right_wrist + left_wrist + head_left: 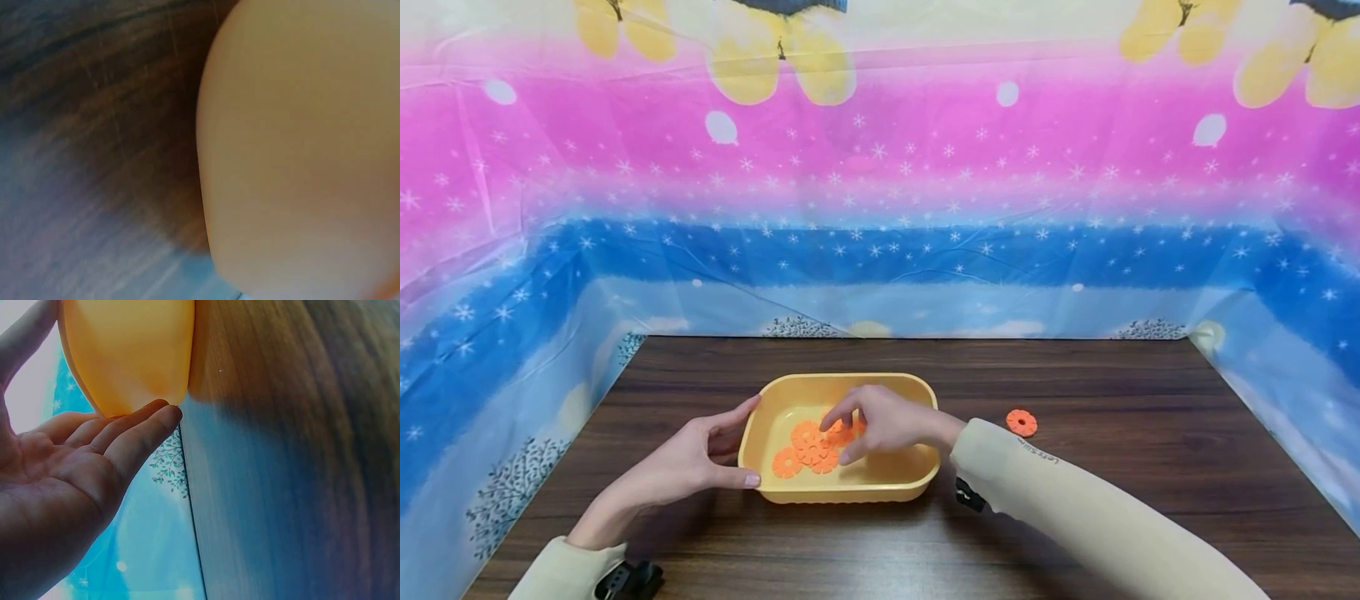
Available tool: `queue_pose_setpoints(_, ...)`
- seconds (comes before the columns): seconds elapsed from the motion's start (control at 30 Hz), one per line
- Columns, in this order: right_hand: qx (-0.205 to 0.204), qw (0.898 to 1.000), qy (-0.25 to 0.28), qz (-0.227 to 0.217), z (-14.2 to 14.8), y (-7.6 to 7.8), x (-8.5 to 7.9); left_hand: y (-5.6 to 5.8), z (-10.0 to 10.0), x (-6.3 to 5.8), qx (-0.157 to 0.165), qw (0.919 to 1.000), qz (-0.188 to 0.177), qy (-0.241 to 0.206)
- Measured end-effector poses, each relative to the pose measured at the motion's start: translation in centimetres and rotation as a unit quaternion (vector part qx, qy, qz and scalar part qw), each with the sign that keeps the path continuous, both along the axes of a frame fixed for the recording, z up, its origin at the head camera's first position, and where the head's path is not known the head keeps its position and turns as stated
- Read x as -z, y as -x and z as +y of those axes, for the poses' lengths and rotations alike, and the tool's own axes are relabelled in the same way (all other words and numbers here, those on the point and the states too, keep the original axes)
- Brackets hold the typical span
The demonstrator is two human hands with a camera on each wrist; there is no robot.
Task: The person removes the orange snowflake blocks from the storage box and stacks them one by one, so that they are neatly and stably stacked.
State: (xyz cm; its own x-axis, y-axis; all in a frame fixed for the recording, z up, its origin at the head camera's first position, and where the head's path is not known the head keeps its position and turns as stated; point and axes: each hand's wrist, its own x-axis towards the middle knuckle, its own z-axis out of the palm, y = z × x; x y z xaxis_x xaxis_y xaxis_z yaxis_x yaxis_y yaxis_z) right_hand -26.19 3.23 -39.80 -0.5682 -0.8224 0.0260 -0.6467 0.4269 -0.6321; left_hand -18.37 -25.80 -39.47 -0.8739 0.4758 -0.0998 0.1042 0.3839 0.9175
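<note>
Yellow bin (850, 493), smooth, plastic-looking, rounded-rectangle shape, sits on a dark wood-grain surface (1135, 417), roughly mid-frame. Orange discs (786, 472), flat, notched round the edge, lie heaped and overlapping in the left-to-middle part of the bin. Thin wrinkled backdrop (880, 258) behind, snowflake print.

Left hand (685, 457) grips the bin's left end: thumb at the near corner, fingers on the far side of that end, widely spread from the thumb; left wrist view shows them fairly straight against the outer wall. Right hand (883, 423) reaches over the right part into the bin, just above the heap; thumb and index bent, moderate gap between. Can't tell whether the tips touch a disc.

Counts: one bin; at least five discs inside, exact number hidden by overlap; one loose disc (1012, 423) on the surface, right of the bin, near the right sleeve (1075, 500).
</note>
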Motion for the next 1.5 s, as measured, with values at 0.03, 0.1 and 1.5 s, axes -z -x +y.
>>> queue_pose_setpoints(0.03, -0.001, 1.0, -0.003, 0.001, -0.1, 0.0, 0.1, 0.0, 0.0, 0.0, 0.0, 1.0, 0.0, 0.0)
queue_pose_setpoints(0.1, -0.002, 1.0, -0.009, 0.004, -0.3, -0.1, 0.4, 0.0, 0.0, 0.1, 0.002, 1.0, 0.0, -0.001)
queue_pose_setpoints(1.5, 0.021, 0.996, -0.073, 0.05, -2.4, -0.6, 1.6, 0.0, -0.1, 0.1, 0.004, 0.9999, -0.008, -0.009)
